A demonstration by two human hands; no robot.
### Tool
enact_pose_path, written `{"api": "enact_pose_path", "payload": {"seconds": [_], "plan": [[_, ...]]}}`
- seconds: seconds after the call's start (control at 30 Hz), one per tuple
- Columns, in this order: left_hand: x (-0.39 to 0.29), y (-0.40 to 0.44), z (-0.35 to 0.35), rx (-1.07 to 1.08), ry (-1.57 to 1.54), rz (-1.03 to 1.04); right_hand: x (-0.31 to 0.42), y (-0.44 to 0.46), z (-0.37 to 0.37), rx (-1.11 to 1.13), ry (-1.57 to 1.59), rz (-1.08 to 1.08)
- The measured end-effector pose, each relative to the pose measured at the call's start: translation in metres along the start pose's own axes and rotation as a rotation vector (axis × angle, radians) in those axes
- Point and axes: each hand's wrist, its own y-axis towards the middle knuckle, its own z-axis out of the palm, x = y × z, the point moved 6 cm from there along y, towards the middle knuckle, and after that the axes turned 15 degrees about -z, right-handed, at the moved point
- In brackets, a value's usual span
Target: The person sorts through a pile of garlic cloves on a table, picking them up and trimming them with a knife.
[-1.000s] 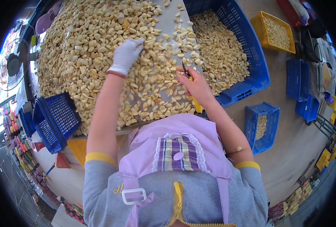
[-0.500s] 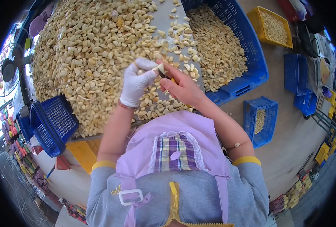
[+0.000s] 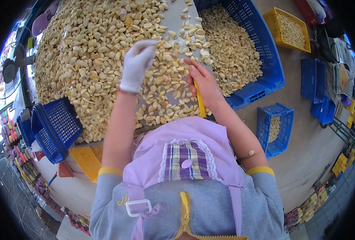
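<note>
My left hand (image 3: pixel 138 66), in a white glove, hangs over the large heap of peeled garlic cloves (image 3: pixel 93 60). Its fingers are smeared by motion, so whether anything is between them does not show. My right hand (image 3: pixel 204 86) is bare and closed around a small knife with a yellow handle (image 3: pixel 200 103); the handle's end points toward my apron, and the blade is hidden. Scattered cloves (image 3: pixel 161 106) lie on the grey tabletop (image 3: pixel 177 96) beneath and between both hands.
A large blue crate (image 3: pixel 271 60) of cloves adjoins the table on the right. Beyond it are a yellow crate (image 3: pixel 280 38) and a smaller blue crate (image 3: pixel 287 138), both holding cloves. Stacked blue baskets (image 3: pixel 57 130) stand at the left, near a fan (image 3: pixel 11 74).
My hands have moved apart. The left has withdrawn leftward over the heap, and the right has shifted right with the knife. The pale clove between them is no longer visible there.
</note>
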Motion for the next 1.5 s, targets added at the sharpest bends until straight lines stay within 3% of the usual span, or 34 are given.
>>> {"api": "enact_pose_path", "payload": {"seconds": [0.1, 0.2, 0.23, 0.33, 0.37, 0.47, 0.6, 0.9, 1.0, 1.13, 1.2, 1.3, 1.4, 1.43, 1.5], "plan": [[-0.016, 0.030, 0.033, -0.274, 1.152, 0.375, -0.003, 0.000, 0.002, 0.036, -0.008, -0.003], [-0.009, 0.045, 0.041, -0.291, 1.378, 0.391, 0.003, -0.003, 0.001, 0.062, -0.020, 0.002], [-0.016, 0.039, 0.045, -0.253, 1.342, 0.411, 0.004, -0.004, -0.002, 0.046, -0.023, -0.003], [0.007, 0.038, 0.029, -0.089, 0.671, 0.146, 0.001, -0.005, -0.010, 0.019, -0.030, -0.022], [0.003, 0.021, 0.035, 0.015, 0.381, -0.082, 0.000, -0.005, -0.011, 0.024, -0.034, -0.036], [0.013, -0.001, 0.037, 0.130, -0.051, -0.197, 0.003, -0.006, -0.002, 0.075, -0.074, -0.079], [0.024, -0.025, 0.039, 0.118, -0.197, -0.175, 0.012, -0.007, 0.016, 0.191, -0.124, -0.158], [0.027, -0.055, 0.047, 0.083, -0.173, -0.225, 0.007, -0.011, 0.027, 0.277, -0.049, -0.063], [0.043, -0.058, 0.048, 0.642, -0.773, -0.157, 0.006, -0.009, 0.019, 0.177, -0.010, -0.005], [0.016, -0.041, 0.010, 0.540, -1.066, -0.026, 0.008, -0.005, 0.004, 0.082, 0.027, 0.002], [0.007, -0.017, -0.037, -0.144, -0.390, -0.065, 0.003, -0.004, 0.001, 0.088, 0.048, 0.004], [0.014, 0.029, -0.056, -0.450, 0.837, 0.376, -0.002, -0.005, 0.008, 0.095, 0.035, 0.031], [-0.003, 0.028, -0.031, -0.496, 1.219, 0.152, 0.000, -0.005, 0.010, 0.110, 0.001, 0.033], [-0.003, 0.030, -0.031, -0.454, 1.172, 0.146, 0.001, -0.005, 0.009, 0.101, 0.003, 0.027], [0.004, 0.027, -0.030, -0.265, 0.784, 0.075, 0.002, -0.004, 0.007, 0.098, 0.006, 0.014]]}}
